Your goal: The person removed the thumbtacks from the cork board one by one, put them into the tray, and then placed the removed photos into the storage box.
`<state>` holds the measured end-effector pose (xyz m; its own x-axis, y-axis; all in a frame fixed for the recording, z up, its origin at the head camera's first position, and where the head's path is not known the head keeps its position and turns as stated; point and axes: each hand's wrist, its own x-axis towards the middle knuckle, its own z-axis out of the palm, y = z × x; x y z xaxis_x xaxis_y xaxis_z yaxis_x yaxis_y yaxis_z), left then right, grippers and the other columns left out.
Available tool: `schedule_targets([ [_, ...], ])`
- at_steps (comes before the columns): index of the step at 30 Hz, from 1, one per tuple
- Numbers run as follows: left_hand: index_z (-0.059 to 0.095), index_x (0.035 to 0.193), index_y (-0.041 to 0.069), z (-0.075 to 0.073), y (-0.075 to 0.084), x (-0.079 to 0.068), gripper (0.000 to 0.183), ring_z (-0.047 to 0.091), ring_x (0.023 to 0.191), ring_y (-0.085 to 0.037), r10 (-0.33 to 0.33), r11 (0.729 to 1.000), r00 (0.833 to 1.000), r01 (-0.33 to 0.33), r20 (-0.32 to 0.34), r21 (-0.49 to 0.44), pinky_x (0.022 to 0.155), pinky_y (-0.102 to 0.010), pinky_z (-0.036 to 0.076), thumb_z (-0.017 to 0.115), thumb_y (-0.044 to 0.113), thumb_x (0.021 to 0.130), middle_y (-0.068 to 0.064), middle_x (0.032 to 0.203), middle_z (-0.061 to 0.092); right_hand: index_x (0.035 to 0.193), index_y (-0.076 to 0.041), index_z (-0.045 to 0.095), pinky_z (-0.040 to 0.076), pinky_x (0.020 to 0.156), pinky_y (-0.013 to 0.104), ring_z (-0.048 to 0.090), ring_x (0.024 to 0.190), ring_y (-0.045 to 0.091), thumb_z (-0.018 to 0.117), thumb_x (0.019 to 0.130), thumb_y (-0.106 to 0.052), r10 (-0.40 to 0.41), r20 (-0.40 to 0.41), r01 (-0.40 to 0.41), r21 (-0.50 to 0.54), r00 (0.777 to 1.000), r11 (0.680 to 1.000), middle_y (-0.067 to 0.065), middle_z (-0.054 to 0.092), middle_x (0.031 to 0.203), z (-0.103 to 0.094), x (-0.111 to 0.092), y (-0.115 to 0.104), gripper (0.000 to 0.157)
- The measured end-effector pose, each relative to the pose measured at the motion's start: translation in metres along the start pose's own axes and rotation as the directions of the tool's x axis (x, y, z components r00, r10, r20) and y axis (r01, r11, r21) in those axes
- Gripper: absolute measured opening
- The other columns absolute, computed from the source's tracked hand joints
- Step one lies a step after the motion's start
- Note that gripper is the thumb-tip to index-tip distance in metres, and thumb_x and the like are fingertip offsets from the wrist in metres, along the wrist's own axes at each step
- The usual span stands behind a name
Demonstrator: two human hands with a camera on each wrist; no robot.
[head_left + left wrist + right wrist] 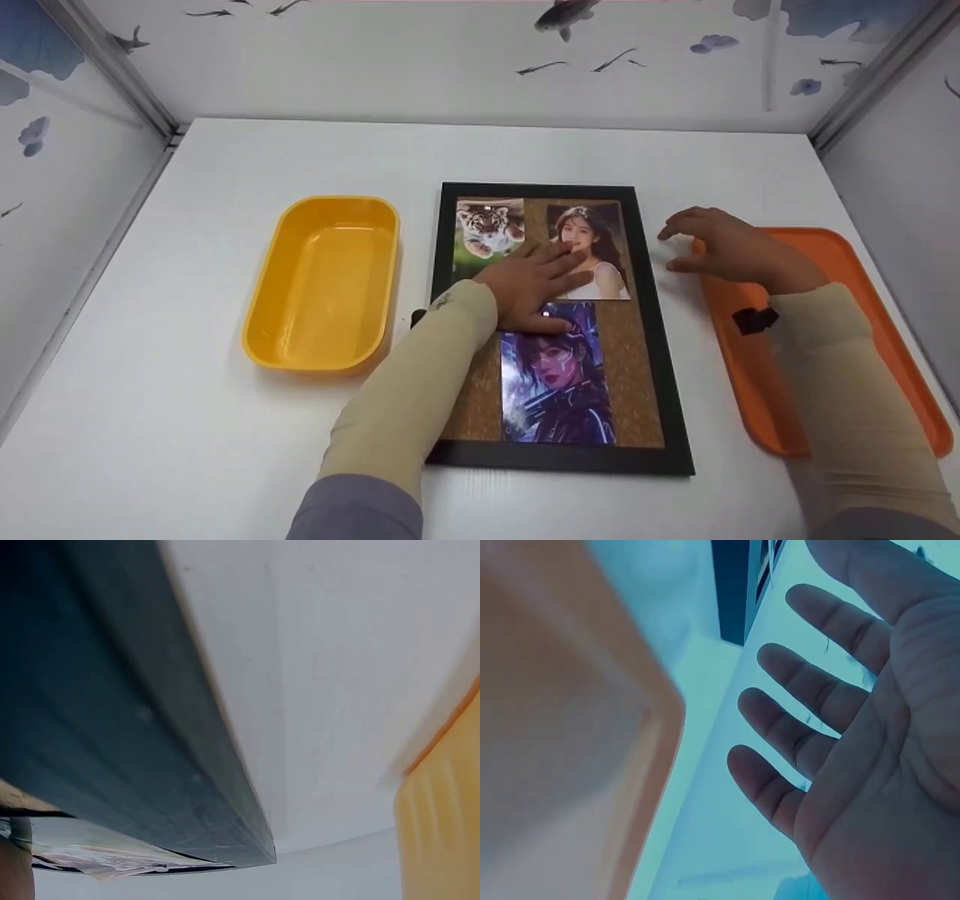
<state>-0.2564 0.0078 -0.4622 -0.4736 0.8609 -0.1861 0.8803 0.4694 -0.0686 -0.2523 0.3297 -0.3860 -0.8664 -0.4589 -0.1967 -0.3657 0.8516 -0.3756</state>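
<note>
A cork board (637, 382) in a black frame lies on the white table, bearing three pictures. My left hand (532, 289) rests flat over its middle with fingers spread. Its fingers overlap the portrait (606, 259) of a person in white, and its thumb covers the top of the purple sci-fi picture (559, 390). At the upper left is a tiger cub picture (487, 229), its lower part hidden by the hand. To the board's right hovers my right hand (720, 247), holding nothing. The right wrist view shows that palm (900, 735) with fingers loosely extended.
A yellow tray (330, 285) stands left of the board. Under my right forearm lies an orange tray (817, 251), partly hidden by it. White panels (420, 67) with fish drawings enclose the table at the back and sides.
</note>
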Motion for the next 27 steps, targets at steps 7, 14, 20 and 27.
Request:
schedule_targets([
  [7,-0.013,0.157,0.033,-0.002,0.0,0.0,0.089,-0.014,0.15,-0.02,-0.002,1.0,1.0,0.002,0.003,0.006,0.12,-0.047,0.001,0.006,0.084,0.086,0.004,0.164,-0.017,0.127,-0.006,0.064,0.033,0.107,0.061,0.041,0.131,0.039,0.074,0.091,-0.019,-0.016,-0.009,0.016,-0.035,1.0,0.999,0.018,0.052,0.139,0.003,0.023,-0.009,0.04],
  [14,-0.011,0.158,0.033,-0.002,0.0,-0.001,0.089,-0.01,0.151,-0.022,0.009,1.0,1.0,-0.009,-0.01,0.014,0.12,-0.048,0.002,0.005,0.083,0.087,0.003,0.165,-0.014,0.128,-0.003,0.062,0.032,0.109,0.059,0.041,0.131,0.039,0.071,0.092,-0.02,-0.041,-0.049,0.04,-0.013,0.998,0.999,0.019,0.052,0.137,0.002,0.035,-0.012,0.041],
  [20,-0.011,0.158,0.033,-0.004,0.0,-0.003,0.088,-0.01,0.151,-0.022,0.009,1.0,1.0,-0.009,-0.013,0.021,0.12,-0.047,0.002,0.004,0.083,0.087,0.003,0.165,-0.013,0.132,-0.004,0.06,0.032,0.109,0.059,0.04,0.133,0.037,0.069,0.094,-0.025,0.004,-0.044,-0.004,0.015,0.999,1.0,0.018,0.048,0.142,0.001,0.044,-0.014,0.044],
  [27,-0.012,0.158,0.033,-0.002,0.0,-0.003,0.088,-0.011,0.151,-0.022,0.009,1.0,1.0,-0.009,-0.015,0.005,0.12,-0.047,0.001,0.004,0.083,0.087,0.003,0.165,-0.014,0.132,-0.003,0.059,0.033,0.109,0.059,0.042,0.131,0.037,0.068,0.095,-0.026,0.042,-0.04,-0.041,0.045,0.998,0.998,0.019,0.048,0.142,0.004,0.051,-0.016,0.045],
])
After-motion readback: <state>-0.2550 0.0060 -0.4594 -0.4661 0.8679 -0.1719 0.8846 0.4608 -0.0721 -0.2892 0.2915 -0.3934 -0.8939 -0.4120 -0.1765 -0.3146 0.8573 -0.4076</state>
